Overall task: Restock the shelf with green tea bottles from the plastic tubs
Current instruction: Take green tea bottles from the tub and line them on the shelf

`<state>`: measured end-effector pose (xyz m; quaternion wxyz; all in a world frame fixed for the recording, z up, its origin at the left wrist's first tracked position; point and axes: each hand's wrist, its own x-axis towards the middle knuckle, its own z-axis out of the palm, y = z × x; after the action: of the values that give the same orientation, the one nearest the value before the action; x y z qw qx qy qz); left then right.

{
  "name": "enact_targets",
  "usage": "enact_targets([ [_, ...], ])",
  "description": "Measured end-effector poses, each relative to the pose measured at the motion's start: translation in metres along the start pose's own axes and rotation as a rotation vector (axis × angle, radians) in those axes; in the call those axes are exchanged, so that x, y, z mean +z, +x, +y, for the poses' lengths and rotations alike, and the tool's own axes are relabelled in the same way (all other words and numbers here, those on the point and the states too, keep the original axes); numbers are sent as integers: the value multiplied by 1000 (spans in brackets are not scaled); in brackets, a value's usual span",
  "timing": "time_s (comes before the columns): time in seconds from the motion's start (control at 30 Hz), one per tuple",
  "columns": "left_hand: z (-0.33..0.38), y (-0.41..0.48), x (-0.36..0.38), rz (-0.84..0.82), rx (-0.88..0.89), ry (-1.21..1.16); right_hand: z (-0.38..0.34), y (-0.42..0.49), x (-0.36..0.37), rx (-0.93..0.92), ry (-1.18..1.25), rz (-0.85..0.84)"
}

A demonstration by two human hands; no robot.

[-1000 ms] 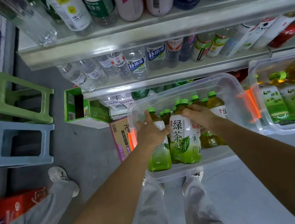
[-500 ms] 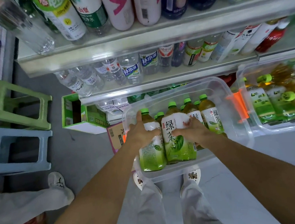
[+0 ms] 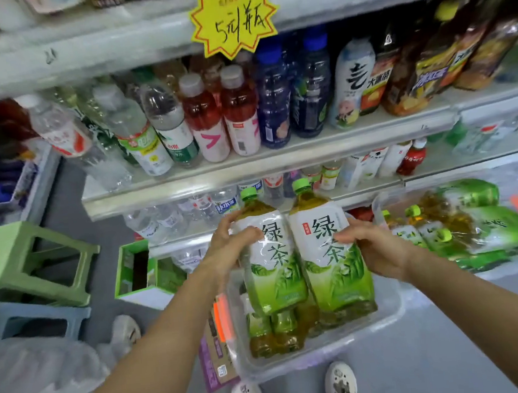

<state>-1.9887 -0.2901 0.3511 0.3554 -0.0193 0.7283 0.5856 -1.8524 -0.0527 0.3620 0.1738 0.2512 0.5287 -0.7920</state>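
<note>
Hands grasp one green tea bottle each: the left hand point(image 3: 229, 249) curls round the left bottle point(image 3: 271, 267), the right hand point(image 3: 372, 249) round the right bottle point(image 3: 332, 259). The bottles touch side by side above the plastic tub point(image 3: 387, 313), which holds more. The step looks like carrying them to the shelf point(image 3: 280, 163); next they need a free gap, set upright. Labels read 绿茶; the yellow starburst sign point(image 3: 232, 18) reads 5元/瓶.

Both green tea bottles point(image 3: 332, 280): clear plastic, glossy film labels point(image 3: 323, 231), green plastic caps point(image 3: 301, 184). Nearest plastic tub point(image 3: 297, 365): transparent, smooth, glossy; orange plastic latch point(image 3: 223, 321). Drinks shelf point(image 3: 280, 166): pale metal, dull sheen. Green stool point(image 3: 21, 248): matt plastic. Yellow price sign point(image 3: 233, 20): paper.
</note>
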Motion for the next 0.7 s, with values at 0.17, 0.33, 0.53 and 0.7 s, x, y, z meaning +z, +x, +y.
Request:
enact_targets([
  [0.17,68,-18,24,-64,82,-230,-50,-25,23,-131,85,111],
  [0.33,142,-40,23,-95,274,-181,-106,-52,44,-334,87,226],
  [0.53,220,-70,7,-59,464,-103,-176,-85,78,-598,45,171],
  [0.7,272,-99,-8,-67,577,-85,-223,-104,102,-753,-35,137],
])
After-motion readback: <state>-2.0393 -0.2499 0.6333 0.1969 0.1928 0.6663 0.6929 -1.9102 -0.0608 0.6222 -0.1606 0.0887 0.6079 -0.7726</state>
